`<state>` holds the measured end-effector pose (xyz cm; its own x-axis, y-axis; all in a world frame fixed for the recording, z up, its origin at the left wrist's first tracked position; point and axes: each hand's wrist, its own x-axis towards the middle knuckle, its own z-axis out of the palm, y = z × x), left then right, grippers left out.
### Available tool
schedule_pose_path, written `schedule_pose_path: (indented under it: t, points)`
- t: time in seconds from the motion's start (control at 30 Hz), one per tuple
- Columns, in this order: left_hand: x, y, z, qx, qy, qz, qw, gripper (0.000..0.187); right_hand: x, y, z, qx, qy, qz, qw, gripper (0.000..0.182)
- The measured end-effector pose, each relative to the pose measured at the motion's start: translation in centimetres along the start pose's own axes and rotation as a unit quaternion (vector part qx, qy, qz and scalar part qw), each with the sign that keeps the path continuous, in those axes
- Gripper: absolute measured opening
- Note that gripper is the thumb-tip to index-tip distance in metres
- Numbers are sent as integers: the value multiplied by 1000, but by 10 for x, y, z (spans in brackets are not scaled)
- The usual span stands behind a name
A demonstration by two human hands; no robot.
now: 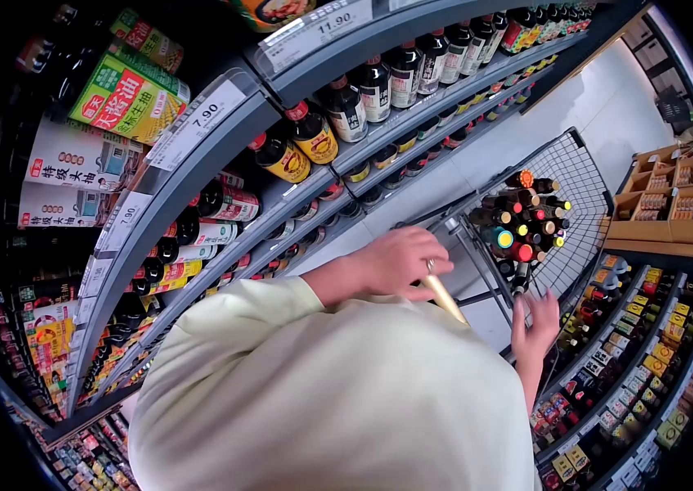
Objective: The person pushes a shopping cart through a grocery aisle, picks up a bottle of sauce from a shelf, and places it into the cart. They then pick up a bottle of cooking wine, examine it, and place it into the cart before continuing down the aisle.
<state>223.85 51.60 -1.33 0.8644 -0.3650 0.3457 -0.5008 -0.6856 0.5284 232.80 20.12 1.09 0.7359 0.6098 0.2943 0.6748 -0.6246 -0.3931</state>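
Fingers (435, 255) of the left hand (396, 262) are wrapped tight round a slim gold-coloured piece (445, 300) that slants down and to the right. A ring (430, 265) sits right where the grip closes. I cannot tell whether the piece is a bottle neck or part of the trolley. Further right, the right hand (536, 323) has its fingers spread and loose. It holds nothing, and its tips touch the nearest of the capped bottles (522, 217) standing packed in the wire trolley (584, 176).

In my judgement the closed grip should stay low and firm on the smooth gold surface, which looks slippery. The spread hand should steady the closest bottles so that glass does not knock against glass in so tight a cluster.

As for materials, the curved shelf (199, 176) at the left has a smooth grey edge with white paper price tags (197, 123). It holds dark glossy bottles (345, 108) with rounded shoulders, red caps and paper labels. The pale sleeve (322, 393) is soft, matt cloth with broad folds. The trolley is thin metal mesh, open and rigid, and the caps in it are small hard discs in red, yellow, orange and blue. At the far right are open brown cardboard cartons (661, 204).
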Motion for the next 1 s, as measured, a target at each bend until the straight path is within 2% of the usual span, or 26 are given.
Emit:
schedule_pose_path:
  t: [0.03,0.07,0.1,0.17,0.23,0.3,0.33,0.4,0.47,0.57,0.63,0.7,0.73,0.77,0.83,0.9,1.0]
  points:
    - [-2,-3,-5,-49,48,-34,997,41,43,-25,11,57,53,18,997,16]
    - [-3,-8,-10,-36,80,-70,994,44,77,-42,17,125,10,64,990,15]
    - [-4,-16,-15,-22,110,-106,988,47,113,-60,22,122,28,-14,992,17]
    - [-4,-36,-25,-23,144,-232,962,62,170,-83,38,172,-5,-83,982,21]
    - [-2,-64,-28,58,213,-239,945,70,217,-104,67,271,-12,-93,958,26]
    - [-1,-80,-34,-57,209,-310,926,74,257,-122,97,342,-18,-49,938,32]
    - [0,-81,-39,-72,199,-330,920,75,275,-128,110,334,-10,-28,942,33]
    - [-3,-90,-37,-84,196,-325,921,76,305,-131,133,325,8,1,946,35]
    - [-4,-97,-36,-97,196,-336,916,79,329,-128,147,350,85,52,932,36]
    - [-12,-119,-24,-47,200,-348,915,80,349,-132,150,306,98,51,946,38]
    - [-4,-114,-35,-60,189,-367,909,81,363,-133,156,332,77,63,938,42]
    - [6,-114,-43,-103,187,-374,902,82,381,-133,162,225,52,57,971,45]
    - [9,-116,-44,-101,183,-371,905,82,399,-120,183,157,34,-17,987,46]
    - [13,-119,-44,-95,184,-374,904,82,397,-112,193,158,41,-14,986,46]
    - [19,-136,-36,-87,205,-369,902,88,400,-107,199,185,70,-126,972,46]
    - [27,-137,-42,-98,179,-389,898,91,389,-115,199,201,92,-62,973,42]
    - [35,-157,-28,-101,180,-369,906,100,369,-122,179,259,63,21,964,41]
